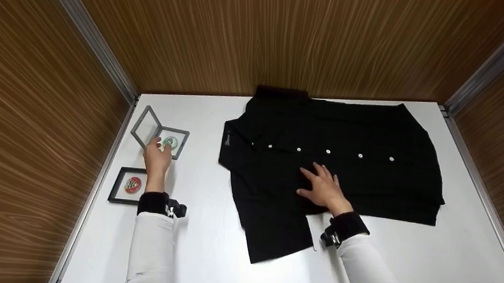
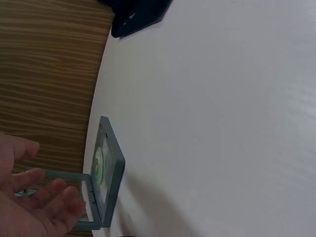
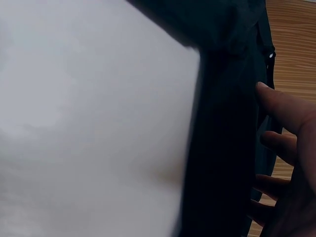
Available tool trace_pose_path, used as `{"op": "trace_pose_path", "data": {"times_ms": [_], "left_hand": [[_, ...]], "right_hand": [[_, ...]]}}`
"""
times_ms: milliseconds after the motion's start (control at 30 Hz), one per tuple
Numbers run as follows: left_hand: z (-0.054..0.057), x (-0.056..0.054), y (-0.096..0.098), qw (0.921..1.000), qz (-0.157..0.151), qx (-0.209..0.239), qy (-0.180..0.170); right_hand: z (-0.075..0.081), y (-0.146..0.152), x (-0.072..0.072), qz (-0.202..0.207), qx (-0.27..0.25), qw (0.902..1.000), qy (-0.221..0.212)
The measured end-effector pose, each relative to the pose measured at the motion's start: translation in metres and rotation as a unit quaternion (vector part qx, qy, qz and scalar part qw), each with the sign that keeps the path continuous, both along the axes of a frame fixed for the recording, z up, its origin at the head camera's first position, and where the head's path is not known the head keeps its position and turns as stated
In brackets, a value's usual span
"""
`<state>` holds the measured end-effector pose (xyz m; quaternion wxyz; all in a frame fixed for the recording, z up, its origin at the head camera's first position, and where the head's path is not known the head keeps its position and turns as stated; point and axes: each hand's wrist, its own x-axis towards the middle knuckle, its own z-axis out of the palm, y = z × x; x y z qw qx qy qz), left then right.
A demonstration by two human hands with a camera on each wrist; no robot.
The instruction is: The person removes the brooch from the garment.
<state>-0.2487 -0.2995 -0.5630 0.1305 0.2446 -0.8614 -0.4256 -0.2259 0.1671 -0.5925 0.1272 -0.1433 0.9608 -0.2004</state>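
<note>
A grey clear-windowed display frame (image 1: 183,144) stands hinged wide at the table's left, its lid (image 1: 147,124) tilted up. A round green badge (image 1: 170,142) lies in its base. Over this frame is my left hand (image 1: 157,158), fingers loosely bent, thumb near the badge; the left wrist view shows nothing between the fingers. Whether a fingertip touches the lid is unclear. My right hand (image 1: 323,188) rests with spread fingers on a black short-sleeved shirt (image 1: 348,136), below its row of white buttons. The shirt lies front up, collar (image 1: 232,146) to the left.
Below the grey frame, a black display frame (image 1: 115,184) with a red round badge (image 1: 132,185) lies partly behind my left wrist. Wood-grain panels (image 1: 243,36) enclose the white table (image 1: 208,229) at the back and both sides.
</note>
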Motion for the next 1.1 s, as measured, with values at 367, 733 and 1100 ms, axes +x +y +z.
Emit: {"op": "trace_pose_path", "data": {"times_ms": [367,733,1100], "left_hand": [[0.022,0.0,-0.015,0.986,0.032,-0.153,0.059],[0.018,-0.007,-0.036,0.989,0.035,-0.135,0.049],[0.017,-0.008,-0.051,0.9959,0.033,-0.078,0.031]], "right_hand": [[0.003,-0.002,-0.001,0.0,-0.007,0.9999,0.009],[0.001,-0.004,0.001,0.0,-0.026,0.9995,0.015],[0.002,-0.004,0.003,0.0,-0.04,0.9991,0.013]]}}
